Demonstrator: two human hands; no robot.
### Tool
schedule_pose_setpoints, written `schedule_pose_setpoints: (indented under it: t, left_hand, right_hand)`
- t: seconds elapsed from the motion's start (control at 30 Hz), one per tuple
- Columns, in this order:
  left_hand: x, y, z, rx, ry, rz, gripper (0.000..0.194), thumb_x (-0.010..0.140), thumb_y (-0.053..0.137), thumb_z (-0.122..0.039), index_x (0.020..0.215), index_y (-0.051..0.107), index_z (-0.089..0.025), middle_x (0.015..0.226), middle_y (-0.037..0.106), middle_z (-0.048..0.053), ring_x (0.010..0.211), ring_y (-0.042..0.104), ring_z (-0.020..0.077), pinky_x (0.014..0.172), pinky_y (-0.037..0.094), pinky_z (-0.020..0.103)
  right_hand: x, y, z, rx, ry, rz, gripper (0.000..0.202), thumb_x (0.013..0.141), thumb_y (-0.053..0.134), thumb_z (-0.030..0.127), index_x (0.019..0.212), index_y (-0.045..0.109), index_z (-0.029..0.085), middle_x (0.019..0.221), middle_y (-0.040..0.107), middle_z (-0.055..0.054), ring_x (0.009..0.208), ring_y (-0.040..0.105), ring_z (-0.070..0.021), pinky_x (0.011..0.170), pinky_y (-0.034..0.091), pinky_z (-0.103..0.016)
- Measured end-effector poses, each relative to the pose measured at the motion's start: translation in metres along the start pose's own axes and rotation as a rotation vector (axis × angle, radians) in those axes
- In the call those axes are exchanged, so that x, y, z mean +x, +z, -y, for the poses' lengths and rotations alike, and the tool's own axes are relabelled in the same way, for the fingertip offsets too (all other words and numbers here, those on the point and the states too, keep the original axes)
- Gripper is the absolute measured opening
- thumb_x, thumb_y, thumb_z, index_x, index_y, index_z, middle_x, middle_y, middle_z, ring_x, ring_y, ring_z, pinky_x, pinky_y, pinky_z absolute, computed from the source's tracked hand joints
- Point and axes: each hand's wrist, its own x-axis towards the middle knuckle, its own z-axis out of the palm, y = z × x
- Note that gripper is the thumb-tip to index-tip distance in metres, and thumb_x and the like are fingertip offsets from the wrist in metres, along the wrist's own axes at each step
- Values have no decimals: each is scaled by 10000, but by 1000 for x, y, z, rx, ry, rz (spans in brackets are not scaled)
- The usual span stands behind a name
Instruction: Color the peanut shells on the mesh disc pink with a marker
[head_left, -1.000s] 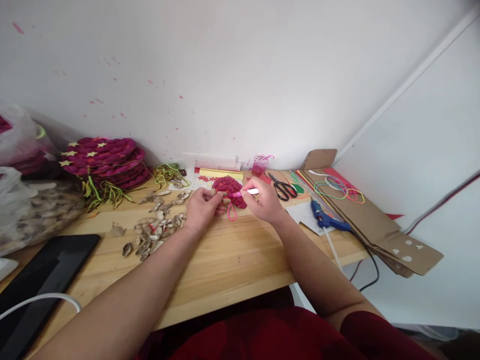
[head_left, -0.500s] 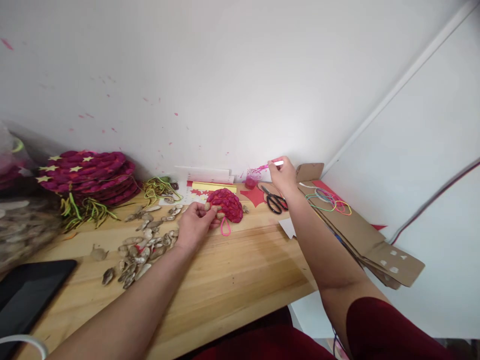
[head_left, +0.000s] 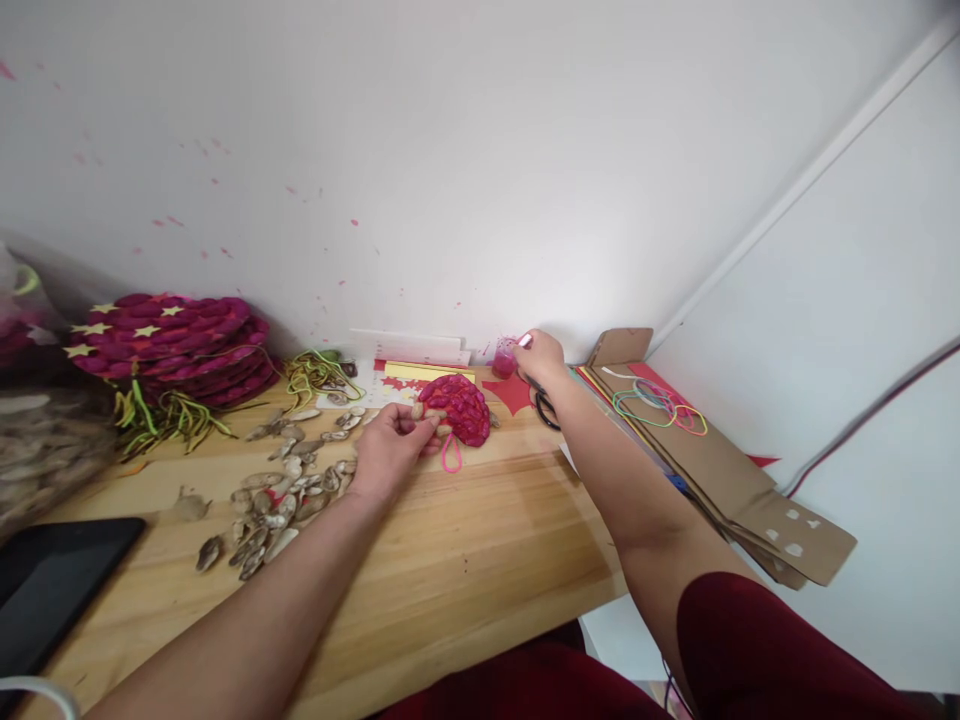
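Note:
A fan-shaped craft piece [head_left: 466, 408] covered in peanut shells painted magenta and red is near the middle of the wooden table. Its loop of pink cord [head_left: 451, 455] hangs off the near side. Fingers and thumb of my left hand [head_left: 394, 445] pinch its left edge, where a couple of shells are bare tan. Beyond it, against the wall, stands a clear cup of pink paint [head_left: 504, 360]. My right hand [head_left: 545, 355] is closed around a white-handled paintbrush [head_left: 525, 341] at this cup; the bristles are hidden. Black-handled scissors [head_left: 547, 408] lie partly behind my right forearm.
Loose peanut shells [head_left: 281, 510] are heaped left of my left arm. Farther left are a stack of magenta shell pieces [head_left: 180, 335] with yellow stars, green cords [head_left: 313, 375] and a black tablet [head_left: 60, 575]. Cardboard [head_left: 720, 460] with coloured cords [head_left: 660, 402] lies at right.
My right hand has moved left and slightly down, bringing the brush to the paint cup and tilting it steeper. My left hand keeps its hold on the craft piece.

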Motion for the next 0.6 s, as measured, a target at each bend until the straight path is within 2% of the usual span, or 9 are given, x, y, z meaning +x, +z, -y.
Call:
schedule_pose_setpoints:
  t: [0.23,0.43,0.6]
  left_hand:
    - [2,-1,3,-8,23,11,571,548,962,-482,852,575,-192,663,679,-29,612,727,171,574,551,242]
    - [1,1,3,-33,49,2,539,560,952,-496,799,568,-204,641,652,-37,608,719,174,581,553,257]
    - [-1,4,-1,-46,63,-10,536,561,947,-513,761,552,-211,625,641,-38,605,710,177,589,565,271]
  right_hand:
    - [-2,-2,3,3,-25,-58,205,931,651,407,969,726,220,1053,787,-95,1039,684,-262,879,472,-341]
    - [-7,-9,2,116,-33,-130,170,905,649,388,904,695,224,921,765,-62,896,669,-237,835,472,-338]
    - [-34,-18,8,290,-49,-214,207,930,585,417,905,639,219,841,726,-26,791,654,-201,747,470,-312]
